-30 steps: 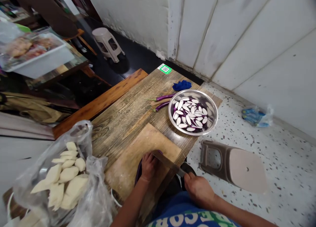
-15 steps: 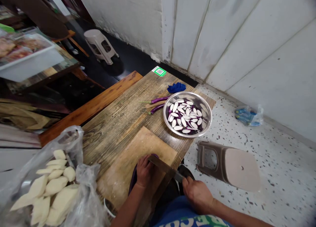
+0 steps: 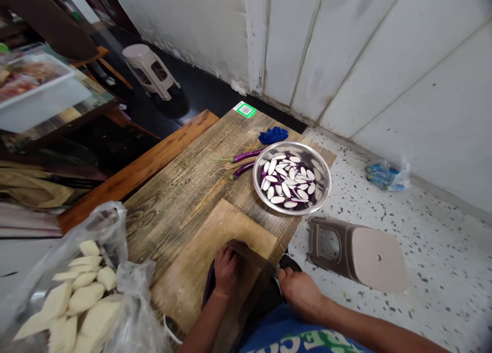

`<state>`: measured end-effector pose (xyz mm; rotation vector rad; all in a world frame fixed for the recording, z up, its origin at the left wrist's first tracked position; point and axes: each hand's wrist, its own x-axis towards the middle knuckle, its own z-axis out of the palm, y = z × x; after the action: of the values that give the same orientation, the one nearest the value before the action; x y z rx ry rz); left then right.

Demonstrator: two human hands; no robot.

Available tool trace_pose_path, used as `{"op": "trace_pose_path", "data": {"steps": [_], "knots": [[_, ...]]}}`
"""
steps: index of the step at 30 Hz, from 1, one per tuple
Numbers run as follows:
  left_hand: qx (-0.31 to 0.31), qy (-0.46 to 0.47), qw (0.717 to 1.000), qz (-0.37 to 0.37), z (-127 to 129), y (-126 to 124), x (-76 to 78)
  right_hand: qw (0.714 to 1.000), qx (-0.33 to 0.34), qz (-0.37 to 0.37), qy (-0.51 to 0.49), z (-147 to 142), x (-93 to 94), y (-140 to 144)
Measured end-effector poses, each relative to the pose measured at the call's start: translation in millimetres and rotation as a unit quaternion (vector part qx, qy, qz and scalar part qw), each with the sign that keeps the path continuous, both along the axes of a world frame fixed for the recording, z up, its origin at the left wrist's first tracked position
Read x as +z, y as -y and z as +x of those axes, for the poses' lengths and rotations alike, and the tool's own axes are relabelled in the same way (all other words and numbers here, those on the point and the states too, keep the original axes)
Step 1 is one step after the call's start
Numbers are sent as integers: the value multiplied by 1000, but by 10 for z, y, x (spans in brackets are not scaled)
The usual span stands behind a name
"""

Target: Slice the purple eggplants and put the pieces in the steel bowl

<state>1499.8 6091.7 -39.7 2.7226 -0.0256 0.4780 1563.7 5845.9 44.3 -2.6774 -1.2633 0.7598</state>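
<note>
Left hand hides most of eggplant.

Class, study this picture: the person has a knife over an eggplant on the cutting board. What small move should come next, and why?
Probably press the knife down through the eggplant. The left hand pins it on the cutting board, the right hand grips the handle, and the blade sits beside the left fingers. The metal bowl already holds many slices.

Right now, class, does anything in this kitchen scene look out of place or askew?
Yes. A plastic stool lies tipped on its side on the floor beside the wooden table, legs pointing sideways. Another stool farther back also looks toppled.
</note>
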Motion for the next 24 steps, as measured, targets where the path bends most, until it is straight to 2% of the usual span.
{"op": "trace_pose_path", "data": {"steps": [5,8,14,18,20,24], "knots": [[6,-22,1000,4,-33,-11,-62,996,-43,56,-48,151,-39,-49],[20,-34,999,-5,-50,-4,-85,995,-37,79,-41,157,8,37],[39,0,997,-65,-40,21,-45,999,24,30,21,63,158,160],[59,-5,990,-125,-28,35,-36,999,45,-5,5,61,210,146],[56,2,991,-125,-25,38,-43,999,48,-13,-5,70,214,127],[31,56,995,-71,-9,34,-51,999,48,-12,-12,91,216,119]]}}
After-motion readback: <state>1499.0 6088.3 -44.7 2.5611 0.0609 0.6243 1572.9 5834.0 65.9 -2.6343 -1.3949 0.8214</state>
